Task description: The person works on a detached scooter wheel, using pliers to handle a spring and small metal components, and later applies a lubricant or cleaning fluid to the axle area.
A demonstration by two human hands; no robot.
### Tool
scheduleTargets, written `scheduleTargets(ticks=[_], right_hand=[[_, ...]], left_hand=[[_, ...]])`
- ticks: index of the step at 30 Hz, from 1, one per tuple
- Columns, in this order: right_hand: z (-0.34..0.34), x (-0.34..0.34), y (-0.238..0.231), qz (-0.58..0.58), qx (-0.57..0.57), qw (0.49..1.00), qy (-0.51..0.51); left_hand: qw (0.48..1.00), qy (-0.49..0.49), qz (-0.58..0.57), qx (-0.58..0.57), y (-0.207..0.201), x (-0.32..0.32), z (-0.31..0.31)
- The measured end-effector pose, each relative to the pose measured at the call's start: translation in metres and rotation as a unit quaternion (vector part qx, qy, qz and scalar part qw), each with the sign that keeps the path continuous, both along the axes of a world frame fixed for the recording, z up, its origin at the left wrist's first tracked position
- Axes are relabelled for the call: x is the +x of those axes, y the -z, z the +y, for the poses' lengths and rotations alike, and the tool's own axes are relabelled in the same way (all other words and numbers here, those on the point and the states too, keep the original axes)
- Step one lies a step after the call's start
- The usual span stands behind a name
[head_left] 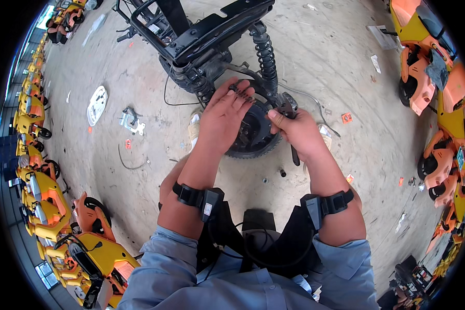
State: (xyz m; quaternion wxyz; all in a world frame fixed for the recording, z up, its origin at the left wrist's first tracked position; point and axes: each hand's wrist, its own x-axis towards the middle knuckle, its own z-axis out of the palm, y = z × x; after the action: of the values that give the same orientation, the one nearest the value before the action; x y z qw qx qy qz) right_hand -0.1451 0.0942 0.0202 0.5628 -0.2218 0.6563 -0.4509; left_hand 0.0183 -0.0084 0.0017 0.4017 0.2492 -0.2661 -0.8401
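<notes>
left grip (223,114) pinches a dark, thin coiled spring (242,94); right grip (297,131) clasps a blackish tool (288,105).

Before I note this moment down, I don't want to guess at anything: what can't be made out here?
Small dark part in the left hand: too small in the head view to tell its kind.
Dark tool in the right hand: its middle is hidden by that hand, head view.
Wheel: partly hidden by both hands, head view.
Black frame: cut off by the head view's upper edge.
</notes>
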Motion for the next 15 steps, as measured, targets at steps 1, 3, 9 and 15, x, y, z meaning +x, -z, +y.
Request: scheduleTargets(ticks=[1, 3, 9, 15], right_hand=[[-0.001, 0.002, -0.002, -0.010, 0.000, 1.000, -0.008], [-0.004, 0.006, -0.006, -0.030, 0.000, 0.999, -0.023], [-0.011, 0.011, -0.001, 0.044, 0.027, 0.999, 0.018], [-0.019, 0.028, -0.010, 0.082, 0.026, 0.996, 0.009]], left_hand=[[1.000, -0.016, -0.018, -0.015, 0.002, 0.002, -0.001], [0.995, -0.061, -0.066, -0.043, 0.002, 0.004, -0.002], [0.983, -0.105, -0.143, -0.040, -0.006, 0.018, -0.004], [0.955, -0.150, -0.252, -0.037, -0.022, 0.038, -0.020]])
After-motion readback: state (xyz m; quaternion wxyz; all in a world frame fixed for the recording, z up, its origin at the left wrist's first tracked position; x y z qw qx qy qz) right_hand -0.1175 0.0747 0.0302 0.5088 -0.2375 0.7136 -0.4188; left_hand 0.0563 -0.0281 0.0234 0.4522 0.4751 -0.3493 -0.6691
